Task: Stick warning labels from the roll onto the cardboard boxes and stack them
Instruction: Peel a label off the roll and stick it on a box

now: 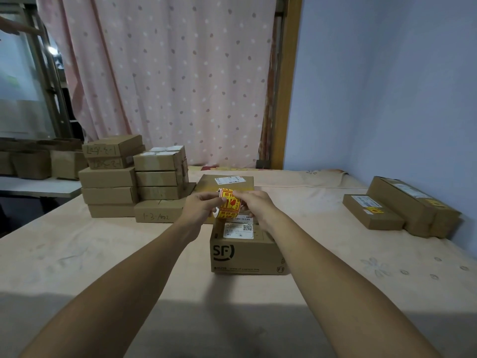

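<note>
— So, which step are they on?

— Peeling, I'd say. Going from the left: the side table is standing off beyond the bed, and the bed's left edge is dropping away toward it. The brown stacks are sitting at the bed's far left, and I'm not seeing a yellow sticker on any face turned this way.

— And the hands?

— The left hand is curling round the label roll, holding it in the air just above the SF box. The right hand is pinching at the roll's other side, fingertips bent in, seemingly working a label's edge loose.

— The box itself?

— It's lying mid-bed, right under the hands, with its white shipping slip facing up. No warning label is showing on it yet.

— So what is the next move asking for?

— Lifting one label clean off the backing, I'm guessing, then pressing it onto bare cardboard beside that slip, not over it.

— Room enough?

— A wide stretch of sheet is lying on either side of the box. Further right, a low long box and a taller long box are lying side by side, both wearing yellow labels, close to the blue wall. Stacking there is meaning a reach across, with the wall closing that side.
</note>
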A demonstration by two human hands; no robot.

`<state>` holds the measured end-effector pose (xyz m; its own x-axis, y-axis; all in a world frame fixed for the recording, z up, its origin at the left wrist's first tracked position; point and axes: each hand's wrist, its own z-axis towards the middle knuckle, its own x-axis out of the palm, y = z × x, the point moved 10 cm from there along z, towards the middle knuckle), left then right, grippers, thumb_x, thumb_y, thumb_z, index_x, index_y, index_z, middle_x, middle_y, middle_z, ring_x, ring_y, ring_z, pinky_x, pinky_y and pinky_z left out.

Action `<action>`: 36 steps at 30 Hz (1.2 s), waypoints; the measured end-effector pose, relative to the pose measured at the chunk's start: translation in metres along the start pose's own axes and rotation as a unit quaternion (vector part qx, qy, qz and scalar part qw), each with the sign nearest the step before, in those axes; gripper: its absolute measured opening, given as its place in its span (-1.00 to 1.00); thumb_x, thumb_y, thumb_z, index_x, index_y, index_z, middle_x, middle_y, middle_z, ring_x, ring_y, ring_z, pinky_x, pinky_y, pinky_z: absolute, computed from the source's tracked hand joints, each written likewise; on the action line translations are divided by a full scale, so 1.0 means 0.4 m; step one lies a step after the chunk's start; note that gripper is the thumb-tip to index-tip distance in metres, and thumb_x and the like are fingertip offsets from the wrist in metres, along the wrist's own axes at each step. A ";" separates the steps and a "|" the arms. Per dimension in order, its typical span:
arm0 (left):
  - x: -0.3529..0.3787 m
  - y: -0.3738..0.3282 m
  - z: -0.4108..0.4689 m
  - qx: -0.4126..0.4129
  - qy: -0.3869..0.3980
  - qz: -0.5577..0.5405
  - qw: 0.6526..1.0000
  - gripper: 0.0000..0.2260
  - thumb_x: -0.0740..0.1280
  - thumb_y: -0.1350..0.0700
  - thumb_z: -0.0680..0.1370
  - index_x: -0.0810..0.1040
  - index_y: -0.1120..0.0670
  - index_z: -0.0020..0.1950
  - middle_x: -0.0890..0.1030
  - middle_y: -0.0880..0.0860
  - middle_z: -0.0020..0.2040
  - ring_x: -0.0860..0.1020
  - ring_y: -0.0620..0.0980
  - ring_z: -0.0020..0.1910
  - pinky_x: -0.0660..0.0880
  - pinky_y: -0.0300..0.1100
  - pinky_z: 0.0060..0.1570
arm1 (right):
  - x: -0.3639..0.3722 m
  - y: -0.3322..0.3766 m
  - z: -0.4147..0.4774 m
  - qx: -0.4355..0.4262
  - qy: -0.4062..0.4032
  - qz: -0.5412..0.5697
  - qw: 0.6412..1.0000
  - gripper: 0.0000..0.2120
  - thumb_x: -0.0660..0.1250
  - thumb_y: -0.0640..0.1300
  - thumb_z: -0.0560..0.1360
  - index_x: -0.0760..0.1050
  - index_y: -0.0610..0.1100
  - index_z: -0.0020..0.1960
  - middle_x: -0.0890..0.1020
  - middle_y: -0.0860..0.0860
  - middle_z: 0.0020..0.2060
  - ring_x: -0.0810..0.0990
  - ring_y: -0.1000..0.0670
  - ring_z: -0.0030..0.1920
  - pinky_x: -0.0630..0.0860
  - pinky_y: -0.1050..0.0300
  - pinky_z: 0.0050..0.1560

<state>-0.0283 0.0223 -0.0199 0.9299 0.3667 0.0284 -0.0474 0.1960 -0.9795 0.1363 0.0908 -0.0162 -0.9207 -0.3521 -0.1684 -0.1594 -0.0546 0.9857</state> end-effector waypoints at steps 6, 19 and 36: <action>0.013 0.015 0.017 -0.057 0.034 -0.060 0.996 -0.75 0.41 -0.01 0.57 0.72 0.16 0.06 0.63 0.03 -0.22 0.38 -0.09 -0.34 0.31 -0.17 -0.26 | -0.002 0.013 0.011 -0.073 0.023 0.046 0.996 -0.76 0.49 -0.16 0.54 0.64 -0.24 0.16 0.73 -0.09 0.01 0.70 -0.03 -0.01 0.64 0.10 0.05; 0.005 -0.023 0.020 -0.028 -0.003 -0.054 0.998 -0.65 0.47 -0.09 0.53 0.71 0.21 0.04 0.62 0.05 -0.20 0.38 -0.09 -0.35 0.33 -0.21 -0.28 | -0.009 0.048 0.004 -0.094 -0.019 0.034 0.995 -0.70 0.49 0.04 0.53 0.69 -0.22 -0.02 0.70 0.01 -0.23 0.58 0.08 -0.25 0.53 0.18 -0.13; -0.008 -0.007 0.029 -0.105 -0.071 -0.062 0.990 -0.70 0.52 -0.02 0.50 0.70 0.22 0.03 0.60 0.03 -0.33 0.41 -0.06 -0.39 0.36 -0.17 -0.34 | 0.012 0.075 -0.007 -0.115 0.054 0.026 0.992 -0.71 0.52 -0.13 0.51 0.62 -0.18 0.20 0.69 -0.07 0.10 0.66 0.03 0.03 0.52 0.34 -0.19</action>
<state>-0.0353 0.0311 -0.0148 0.8624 0.4791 0.1635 0.1537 0.0599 -0.9863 0.1280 0.0847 0.0127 -0.8801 -0.4571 -0.1284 -0.0161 -0.2414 0.9703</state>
